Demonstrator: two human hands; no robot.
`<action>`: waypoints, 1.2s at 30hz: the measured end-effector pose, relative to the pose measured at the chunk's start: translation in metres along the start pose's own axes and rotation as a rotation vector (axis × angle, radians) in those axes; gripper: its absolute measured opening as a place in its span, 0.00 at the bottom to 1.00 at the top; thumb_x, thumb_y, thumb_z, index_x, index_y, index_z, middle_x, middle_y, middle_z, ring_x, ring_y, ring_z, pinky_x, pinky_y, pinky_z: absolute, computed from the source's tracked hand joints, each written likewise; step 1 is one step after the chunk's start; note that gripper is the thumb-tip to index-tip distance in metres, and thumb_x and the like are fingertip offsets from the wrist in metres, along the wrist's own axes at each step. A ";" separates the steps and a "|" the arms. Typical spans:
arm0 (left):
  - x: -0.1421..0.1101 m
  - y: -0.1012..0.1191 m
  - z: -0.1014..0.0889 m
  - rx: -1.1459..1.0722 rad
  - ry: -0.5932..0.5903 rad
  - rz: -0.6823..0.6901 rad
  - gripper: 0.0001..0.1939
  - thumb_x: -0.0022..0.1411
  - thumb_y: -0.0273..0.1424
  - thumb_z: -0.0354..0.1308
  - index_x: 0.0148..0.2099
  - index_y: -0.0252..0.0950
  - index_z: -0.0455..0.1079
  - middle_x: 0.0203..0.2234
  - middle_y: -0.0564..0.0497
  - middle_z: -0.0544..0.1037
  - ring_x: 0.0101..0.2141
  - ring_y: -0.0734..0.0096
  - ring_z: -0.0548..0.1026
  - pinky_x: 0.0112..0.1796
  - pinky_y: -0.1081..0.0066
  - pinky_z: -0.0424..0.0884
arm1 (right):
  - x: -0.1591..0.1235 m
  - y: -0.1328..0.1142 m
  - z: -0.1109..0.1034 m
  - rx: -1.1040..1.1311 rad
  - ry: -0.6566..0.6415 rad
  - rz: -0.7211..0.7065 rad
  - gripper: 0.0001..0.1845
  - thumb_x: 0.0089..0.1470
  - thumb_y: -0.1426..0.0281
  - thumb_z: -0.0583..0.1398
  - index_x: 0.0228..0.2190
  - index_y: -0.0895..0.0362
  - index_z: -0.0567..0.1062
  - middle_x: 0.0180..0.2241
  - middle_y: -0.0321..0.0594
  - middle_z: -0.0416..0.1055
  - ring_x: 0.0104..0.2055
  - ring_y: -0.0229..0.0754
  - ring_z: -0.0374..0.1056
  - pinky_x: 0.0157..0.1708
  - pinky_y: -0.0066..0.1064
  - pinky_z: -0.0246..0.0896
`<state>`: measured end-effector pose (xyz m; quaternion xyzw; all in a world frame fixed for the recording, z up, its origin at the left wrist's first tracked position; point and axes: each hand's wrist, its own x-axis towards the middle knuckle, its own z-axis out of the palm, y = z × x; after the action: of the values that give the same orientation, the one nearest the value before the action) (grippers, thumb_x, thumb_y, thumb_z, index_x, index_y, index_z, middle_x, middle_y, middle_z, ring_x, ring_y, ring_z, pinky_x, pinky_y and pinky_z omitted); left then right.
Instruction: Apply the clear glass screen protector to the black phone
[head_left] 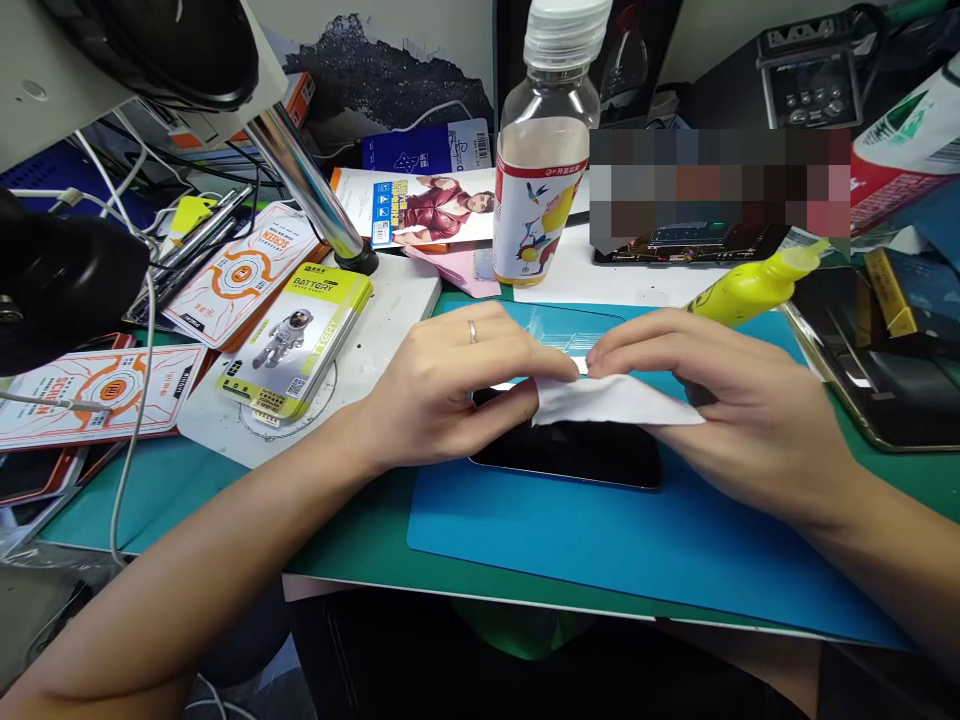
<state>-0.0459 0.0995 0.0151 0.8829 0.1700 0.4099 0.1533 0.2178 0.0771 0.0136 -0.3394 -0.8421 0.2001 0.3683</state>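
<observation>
A folded white wipe (607, 402), cloth or tissue, is stretched between my two hands above the blue mat (517, 530). My left hand (457, 375) pinches its left end between thumb and fingers; a ring is on one finger. With its fingers closed, my right hand (750, 415) holds the wipe from the other side, and the thumb there is partly hidden. Beneath them a black smartphone (574, 458) lies flat, dark glass up, its far part covered by the hands and wipe. Behind the hands lies a clear sheet (574, 325), perhaps a screen protector.
Behind stands a capped drink bottle (540, 215). A yellow squeeze bottle (750, 285) is near my right hand; another phone (885, 370) lies to the right. At left are a battery box (296, 345), screen boxes (240, 270), a metal post (315, 185) and a hanging white cable (142, 410).
</observation>
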 end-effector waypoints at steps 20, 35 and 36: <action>0.001 -0.006 -0.009 -0.259 -0.090 -0.064 0.13 0.69 0.18 0.58 0.41 0.39 0.80 0.38 0.48 0.88 0.41 0.67 0.86 0.47 0.65 0.80 | -0.002 -0.002 -0.009 0.101 -0.082 -0.063 0.14 0.65 0.75 0.63 0.42 0.41 0.82 0.41 0.35 0.82 0.38 0.44 0.81 0.33 0.37 0.77; 0.000 -0.003 -0.004 -0.239 -0.073 -0.065 0.08 0.73 0.19 0.61 0.47 0.35 0.78 0.40 0.48 0.86 0.42 0.71 0.84 0.45 0.71 0.79 | -0.004 -0.003 0.004 0.125 -0.003 0.137 0.19 0.65 0.71 0.66 0.55 0.45 0.77 0.40 0.38 0.80 0.38 0.44 0.80 0.36 0.34 0.79; 0.000 -0.003 -0.003 -0.240 -0.077 -0.068 0.09 0.73 0.19 0.62 0.49 0.36 0.77 0.42 0.48 0.86 0.42 0.71 0.84 0.46 0.72 0.79 | -0.002 -0.005 0.004 0.124 -0.034 0.140 0.16 0.65 0.71 0.66 0.53 0.46 0.80 0.37 0.37 0.80 0.36 0.43 0.80 0.33 0.33 0.78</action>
<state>-0.0491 0.1027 0.0156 0.8672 0.1434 0.3875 0.2780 0.2141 0.0721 0.0131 -0.3704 -0.8085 0.2830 0.3592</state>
